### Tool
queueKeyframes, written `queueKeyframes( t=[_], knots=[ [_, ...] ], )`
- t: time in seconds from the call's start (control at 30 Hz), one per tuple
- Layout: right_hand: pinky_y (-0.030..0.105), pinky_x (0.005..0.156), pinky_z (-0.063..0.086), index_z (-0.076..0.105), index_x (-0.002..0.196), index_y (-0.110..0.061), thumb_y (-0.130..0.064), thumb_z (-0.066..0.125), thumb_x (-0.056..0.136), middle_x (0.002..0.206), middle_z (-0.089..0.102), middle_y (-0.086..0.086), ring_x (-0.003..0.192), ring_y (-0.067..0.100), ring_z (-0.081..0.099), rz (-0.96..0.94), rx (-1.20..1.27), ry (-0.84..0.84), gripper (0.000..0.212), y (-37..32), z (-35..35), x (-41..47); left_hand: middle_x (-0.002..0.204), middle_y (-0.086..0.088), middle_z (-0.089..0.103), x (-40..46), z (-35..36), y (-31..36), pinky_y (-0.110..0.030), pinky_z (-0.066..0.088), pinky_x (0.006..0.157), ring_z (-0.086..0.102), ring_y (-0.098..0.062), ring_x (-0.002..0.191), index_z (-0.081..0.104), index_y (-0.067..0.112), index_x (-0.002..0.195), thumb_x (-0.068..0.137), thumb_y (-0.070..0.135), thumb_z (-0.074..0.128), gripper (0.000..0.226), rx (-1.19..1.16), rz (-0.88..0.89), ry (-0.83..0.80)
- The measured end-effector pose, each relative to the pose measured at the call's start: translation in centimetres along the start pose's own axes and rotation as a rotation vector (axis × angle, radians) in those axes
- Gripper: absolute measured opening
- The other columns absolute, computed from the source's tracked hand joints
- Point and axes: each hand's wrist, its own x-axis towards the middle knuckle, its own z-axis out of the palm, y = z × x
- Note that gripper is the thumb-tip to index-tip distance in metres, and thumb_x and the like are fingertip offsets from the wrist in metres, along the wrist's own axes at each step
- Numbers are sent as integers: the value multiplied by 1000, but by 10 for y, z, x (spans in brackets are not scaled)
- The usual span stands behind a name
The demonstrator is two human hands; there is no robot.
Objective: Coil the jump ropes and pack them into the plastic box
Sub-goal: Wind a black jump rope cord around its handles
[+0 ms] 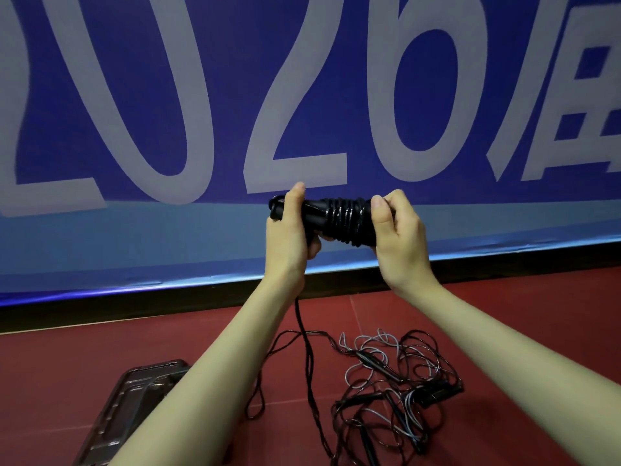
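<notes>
Wrapping was kept tight: black plastic handles (312,213) were gripped by left hand (289,227), glossy black cord (346,216) pinched by right hand (396,230).

Plastic box (134,395) — part hidden by forearm, cut by edge

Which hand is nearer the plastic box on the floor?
Left. The left hand grips the black handles' end, up over the plastic box side; the right hand, pinching the wound cord end, is farther right.

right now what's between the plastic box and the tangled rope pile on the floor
In the head view, the person's left forearm crosses in front, and a loose black rope trails over the red floor between plastic box and tangled pile.
</notes>
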Motion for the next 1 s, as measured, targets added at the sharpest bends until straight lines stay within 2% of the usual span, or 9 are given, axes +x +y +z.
queueKeyframes(
  t=[0.1, 0.2, 0.27, 0.33, 0.53, 0.6, 0.67, 0.87, 1.0],
  knots=[
    [29, 49, 41, 39, 75, -17, -34, 51, 91, 71, 46, 5, 62, 15, 48, 176, 248, -114, 26, -4, -1, 1, 46, 5, 42, 0, -3, -2, -19, 25, 39, 33, -11, 39, 40, 16, 64, 99, 26, 45, 37, 14, 62, 21],
    [30, 47, 48, 51, 95, -19, -27, 67, 82, 91, 55, 6, 75, 14, 61, 333, 554, -305, 22, -9, -4, 2, 55, 3, 40, 1, -5, -2, -18, 30, 40, 37, -10, 46, 43, 16, 65, 98, 22, 48, 35, 20, 113, 33],
    [31, 54, 53, 53, 116, -31, -14, 76, 76, 97, 58, 2, 82, 16, 66, 344, 613, -388, 49, -11, -8, 3, 55, 5, 42, 0, -6, -1, -18, 32, 42, 39, -8, 48, 44, 18, 64, 99, 22, 47, 35, 24, 134, 19],
    [32, 61, 56, 53, 125, -35, -8, 74, 70, 99, 59, 3, 86, 19, 67, 324, 635, -425, 64, -13, -10, 5, 56, 7, 44, -1, -6, 0, -18, 34, 46, 42, -7, 50, 44, 20, 65, 99, 24, 46, 34, 45, 139, 9],
    [29, 56, 55, 60, 100, -16, -5, 74, 66, 87, 61, 1, 73, 19, 65, 278, 595, -405, 38, -12, -12, 6, 58, 2, 46, -7, -3, -1, -20, 38, 50, 45, -10, 53, 44, 17, 69, 100, 28, 44, 33, 90, 99, -25],
    [28, 53, 52, 60, 97, -17, -1, 80, 65, 83, 63, -2, 71, 20, 64, 263, 559, -402, 41, -9, -14, 8, 65, -5, 45, -7, -3, -1, -24, 38, 55, 45, -15, 63, 44, 17, 70, 100, 30, 44, 32, 113, 81, -52],
    [27, 50, 50, 60, 94, -18, -1, 76, 67, 80, 63, -2, 69, 21, 62, 261, 555, -385, 36, -7, -16, 10, 68, -9, 44, -7, -4, 0, -26, 37, 58, 43, -16, 66, 44, 17, 70, 100, 32, 44, 33, 148, 69, -77],
    [27, 44, 46, 59, 88, -22, -3, 66, 66, 76, 60, -1, 65, 21, 58, 286, 584, -329, 29, -4, -20, 17, 55, -5, 50, 0, -4, 6, -17, 33, 43, 41, -13, 47, 55, 12, 73, 98, 41, 45, 39, 286, 35, -189],
    [27, 44, 47, 60, 88, -22, -3, 65, 66, 78, 59, 2, 66, 23, 58, 287, 558, -318, 29, -2, -22, 18, 69, -1, 55, 7, -15, 7, -21, 31, 47, 41, -14, 52, 62, 15, 83, 92, 53, 49, 41, 236, -50, -319]
  ],
)
